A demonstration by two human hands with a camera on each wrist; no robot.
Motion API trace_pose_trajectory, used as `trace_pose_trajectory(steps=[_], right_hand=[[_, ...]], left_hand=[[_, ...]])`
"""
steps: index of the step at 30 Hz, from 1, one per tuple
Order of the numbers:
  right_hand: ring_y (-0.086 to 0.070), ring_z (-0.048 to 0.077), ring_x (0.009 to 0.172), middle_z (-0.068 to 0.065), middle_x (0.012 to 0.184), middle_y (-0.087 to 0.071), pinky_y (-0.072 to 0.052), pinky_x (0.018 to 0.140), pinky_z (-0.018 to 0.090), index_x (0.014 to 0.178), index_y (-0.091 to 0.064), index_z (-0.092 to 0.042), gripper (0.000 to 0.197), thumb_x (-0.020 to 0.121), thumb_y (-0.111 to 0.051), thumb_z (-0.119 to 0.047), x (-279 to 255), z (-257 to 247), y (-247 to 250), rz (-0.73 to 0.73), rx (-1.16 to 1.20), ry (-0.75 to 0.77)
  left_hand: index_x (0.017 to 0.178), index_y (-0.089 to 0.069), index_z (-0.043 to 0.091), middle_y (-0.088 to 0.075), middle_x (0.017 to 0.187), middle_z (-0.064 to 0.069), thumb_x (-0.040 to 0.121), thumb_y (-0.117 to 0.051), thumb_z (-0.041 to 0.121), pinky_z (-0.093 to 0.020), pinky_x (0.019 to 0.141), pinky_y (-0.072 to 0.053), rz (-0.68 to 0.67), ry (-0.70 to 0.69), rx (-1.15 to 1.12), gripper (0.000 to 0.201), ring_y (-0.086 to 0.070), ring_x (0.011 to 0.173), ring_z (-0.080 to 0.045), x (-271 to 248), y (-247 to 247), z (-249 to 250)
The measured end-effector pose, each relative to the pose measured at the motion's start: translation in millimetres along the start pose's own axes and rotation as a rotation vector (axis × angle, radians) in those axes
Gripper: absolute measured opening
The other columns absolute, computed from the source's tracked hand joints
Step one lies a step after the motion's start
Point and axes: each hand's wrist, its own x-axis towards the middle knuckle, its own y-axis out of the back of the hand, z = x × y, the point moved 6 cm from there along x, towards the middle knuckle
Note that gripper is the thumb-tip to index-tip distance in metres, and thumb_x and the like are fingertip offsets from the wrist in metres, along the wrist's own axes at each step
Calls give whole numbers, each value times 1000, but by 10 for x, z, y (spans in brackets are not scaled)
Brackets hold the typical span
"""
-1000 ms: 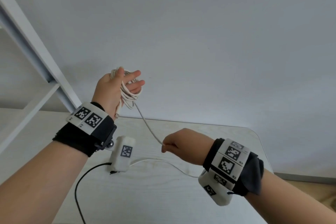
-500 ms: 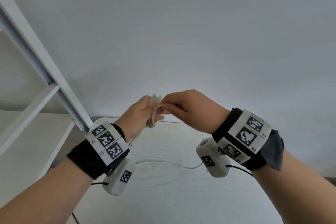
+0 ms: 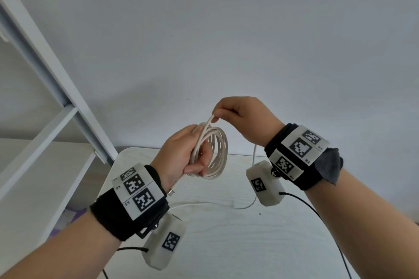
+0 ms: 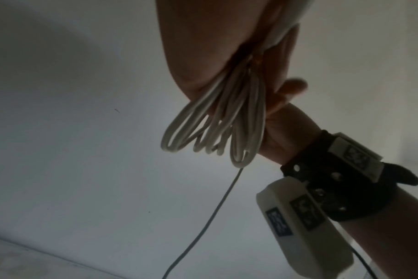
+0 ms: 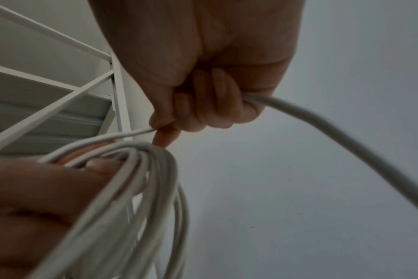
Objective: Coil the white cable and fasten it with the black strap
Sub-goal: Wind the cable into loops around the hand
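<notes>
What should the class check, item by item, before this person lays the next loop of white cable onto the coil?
1. Coil held firmly: ok. The left hand grips the loops of the white cable.
2. Feeding strand under control: ok. The right hand pinches the strand just above the coil.
3. Loops lying together: ok; they bunch side by side in the left wrist view.
4. Slack left to wind: not ok; a length still trails across the table.
5. Plug end free: ok; it hangs below the left hand.
6. Black strap within reach: cannot tell; no view shows it.
</notes>
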Motion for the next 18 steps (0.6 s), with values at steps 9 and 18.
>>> trace_pose_trajectory(steps=[9, 18], right_hand=[[-37, 4, 44, -7, 49, -37, -31, 49, 13, 64, -56, -16, 35, 89, -50, -39, -8, 400, -111, 40, 47, -130], [-38, 13, 53, 1, 61, -44, -32, 55, 23, 59, -51, -18, 40, 94, -42, -36, -147, 770, -318, -27, 37, -262]], left_hand=[[69, -48, 14, -26, 30, 10, 85, -38, 50, -19, 37, -39, -104, 150, -319, 41, -20, 22, -3, 69, 79, 45], [70, -48, 16, -29, 31, 6, 90, -39, 48, -14, 38, -39, 56, 22, -555, 39, -27, 22, -6, 272, 480, 286]])
